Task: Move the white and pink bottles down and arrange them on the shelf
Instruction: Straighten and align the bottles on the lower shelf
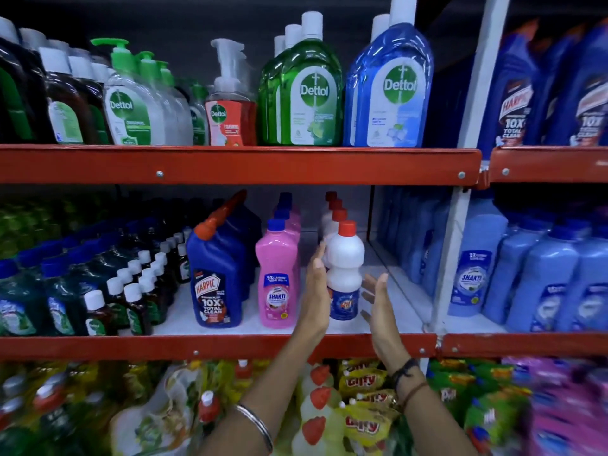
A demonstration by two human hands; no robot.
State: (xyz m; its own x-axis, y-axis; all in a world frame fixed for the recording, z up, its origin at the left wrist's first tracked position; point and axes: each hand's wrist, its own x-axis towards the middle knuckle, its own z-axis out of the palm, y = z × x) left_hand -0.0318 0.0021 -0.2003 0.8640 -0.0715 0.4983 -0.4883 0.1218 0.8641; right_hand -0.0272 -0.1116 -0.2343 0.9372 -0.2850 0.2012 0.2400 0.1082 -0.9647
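on the middle shelf (230,347), a row of white bottles (345,271) with red caps runs front to back, and a row of pink bottles (278,281) with blue caps stands just to its left, beside a blue bottle (217,278) with an angled neck. both hands reach in with flat, spread palms on either side of the front white bottle: the left hand (317,291) lies against or just beside its left flank, the right hand (378,307) is open and a little apart on the right, gripping nothing.

these bottles look like stiff moulded plastic, full of liquid, so probably fairly heavy for their size and smooth enough to slip. the white one narrows at the waist above its blue label, which seems the natural place to close the fingers; the shoulder under the cap would also do. the pink one is flatter and wider, likely best taken across its narrow sides. neighbours stand close behind, so a straight pull forward should avoid toppling the row.
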